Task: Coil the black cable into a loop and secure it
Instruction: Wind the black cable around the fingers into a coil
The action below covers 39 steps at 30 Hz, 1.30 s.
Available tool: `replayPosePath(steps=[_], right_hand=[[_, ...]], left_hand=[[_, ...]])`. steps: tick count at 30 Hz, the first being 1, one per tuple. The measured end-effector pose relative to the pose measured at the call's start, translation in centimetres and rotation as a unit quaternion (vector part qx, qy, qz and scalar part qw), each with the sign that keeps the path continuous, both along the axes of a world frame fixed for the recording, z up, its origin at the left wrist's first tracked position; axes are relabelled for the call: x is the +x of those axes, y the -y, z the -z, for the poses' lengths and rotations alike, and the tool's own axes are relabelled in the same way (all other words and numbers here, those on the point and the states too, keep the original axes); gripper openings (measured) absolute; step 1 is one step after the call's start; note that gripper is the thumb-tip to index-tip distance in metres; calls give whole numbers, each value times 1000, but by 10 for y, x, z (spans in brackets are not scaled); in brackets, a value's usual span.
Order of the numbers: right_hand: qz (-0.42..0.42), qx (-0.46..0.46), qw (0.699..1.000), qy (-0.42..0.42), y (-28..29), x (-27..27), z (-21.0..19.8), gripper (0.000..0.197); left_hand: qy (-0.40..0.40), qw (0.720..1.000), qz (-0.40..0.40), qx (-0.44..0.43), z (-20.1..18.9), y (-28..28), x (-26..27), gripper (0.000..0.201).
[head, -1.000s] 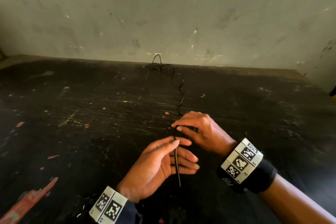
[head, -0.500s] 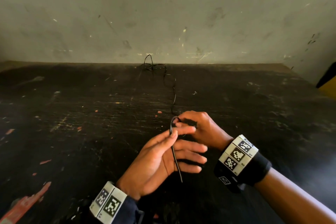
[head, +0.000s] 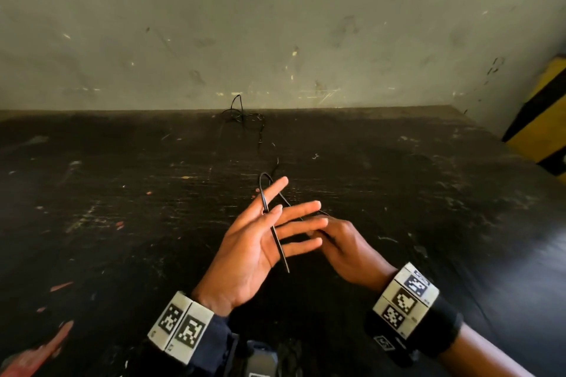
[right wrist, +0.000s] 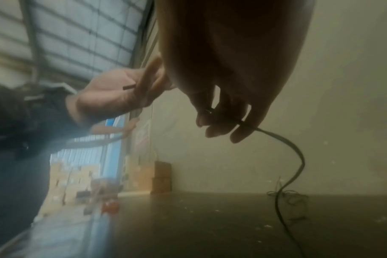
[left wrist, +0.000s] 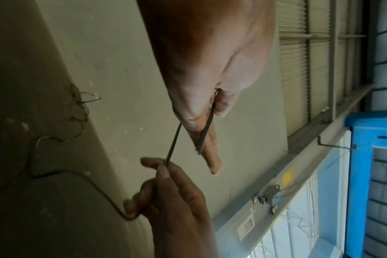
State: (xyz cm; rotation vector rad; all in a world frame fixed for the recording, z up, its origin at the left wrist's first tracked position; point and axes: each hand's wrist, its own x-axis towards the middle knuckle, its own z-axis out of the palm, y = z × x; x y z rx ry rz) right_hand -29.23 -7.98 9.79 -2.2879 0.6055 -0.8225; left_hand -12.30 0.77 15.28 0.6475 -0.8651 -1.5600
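The thin black cable (head: 280,251) lies with its free end across my upturned left hand (head: 272,208), held by the thumb against the index finger. It bends in a narrow loop (head: 265,176) over that index finger and runs down behind the spread fingers to my right hand (head: 333,232). In the left wrist view the right hand (left wrist: 166,174) pinches the cable (left wrist: 174,143) just below the left hand (left wrist: 210,108). From the right hand (right wrist: 223,122) the cable (right wrist: 298,153) trails over the table to a loose tangle (head: 242,116) by the wall.
The scratched black table (head: 122,193) stretches wide on both sides of the hands and ends at a grey wall (head: 275,24). A yellow and black striped object (head: 545,119) stands past the table's far right corner.
My left hand has turned palm up and lifted, its fingers spreading. The cable now bends in a loop over the index finger. My right hand has drawn back behind the left fingers.
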Motion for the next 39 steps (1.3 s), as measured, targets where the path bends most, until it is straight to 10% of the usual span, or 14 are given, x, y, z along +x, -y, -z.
replayPosePath(steps=[15,23,39], right_hand=[[43,-61,996,-59,-5,-2,-23,19],[-42,66,980,-181,-53,17,-26,22],[-22,-122,955,-269,-91,29,-81,14]], left_hand=[[17,999,-37,-29,-2,-7,13,40],[-19,998,-54,-12,1,2,37,45],[12,998,54,30,22,-24,43,47]])
